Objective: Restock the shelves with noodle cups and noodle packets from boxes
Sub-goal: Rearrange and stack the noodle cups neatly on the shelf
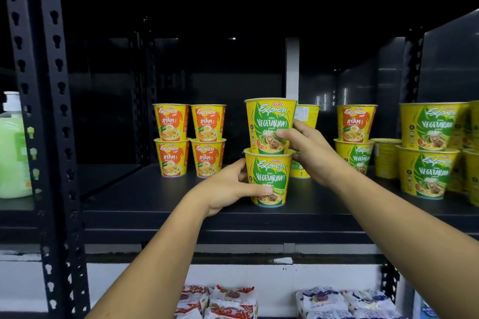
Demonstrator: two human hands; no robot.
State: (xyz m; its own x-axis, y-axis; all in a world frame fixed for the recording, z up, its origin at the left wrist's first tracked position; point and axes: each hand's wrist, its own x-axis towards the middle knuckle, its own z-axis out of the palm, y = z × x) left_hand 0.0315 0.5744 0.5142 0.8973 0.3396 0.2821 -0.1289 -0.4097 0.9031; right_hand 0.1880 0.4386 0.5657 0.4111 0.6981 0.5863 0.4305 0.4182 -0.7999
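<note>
While you reach up, red-and-white plastic noodle packets [228, 300] and blue-and-white plastic noodle packets [326, 300] lie on the lower level beneath your forearms. Above them, at the front of the black metal shelf [155, 197], your left hand [228, 189] grips the lower yellow-and-green paper Vegetarian cup [269, 179], thumb across its front and fingers curled round its left side. Your right hand [308, 153] holds the upper yellow-and-green paper Vegetarian cup [269, 124], thumb on the label, fingers wrapped behind. That upper cup sits upright on the lower one, which stands on the shelf. Just behind your right hand stands another yellow cup [307, 114], turned label-away. Further back left, four yellow-and-orange Ayam cups [189, 140] stand in two stacks of two. Off right, more Vegetarian stacks [430, 150] crowd the shelf. Far left sits a pale green pump bottle [13, 147].
</note>
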